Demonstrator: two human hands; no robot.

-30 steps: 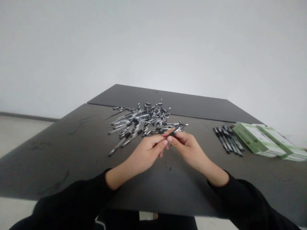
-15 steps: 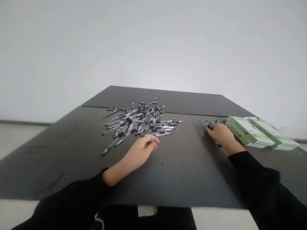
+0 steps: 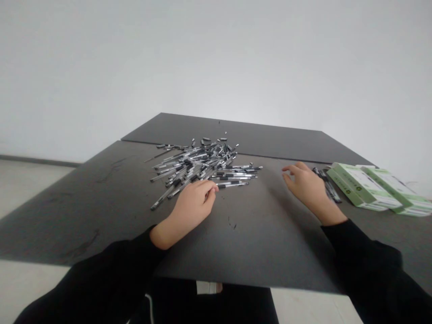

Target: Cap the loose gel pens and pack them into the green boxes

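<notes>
A heap of clear-barrelled pens (image 3: 189, 166) with black grips lies left of the table's middle. At its near right edge, my left hand (image 3: 194, 200) has its thumb and fingers closed at the left end of a pen (image 3: 234, 184). My hand hides that end. Right of the heap, my right hand (image 3: 305, 186) hangs over the table with fingers apart and nothing in them. Just beyond its wrist, several pens (image 3: 329, 186) lie in a row beside the green and white boxes (image 3: 357, 184).
The dark table (image 3: 256, 252) has a seam running across behind the heap. Loose pen caps (image 3: 206, 138) and small bits lie at the far side. Thin dark marks (image 3: 231, 223) show on the near surface. A pale wall stands behind.
My right hand has let go of the pens by the boxes and moved left, opening. My left hand has come up to the near pen and closed at its end. The view has shifted slightly.
</notes>
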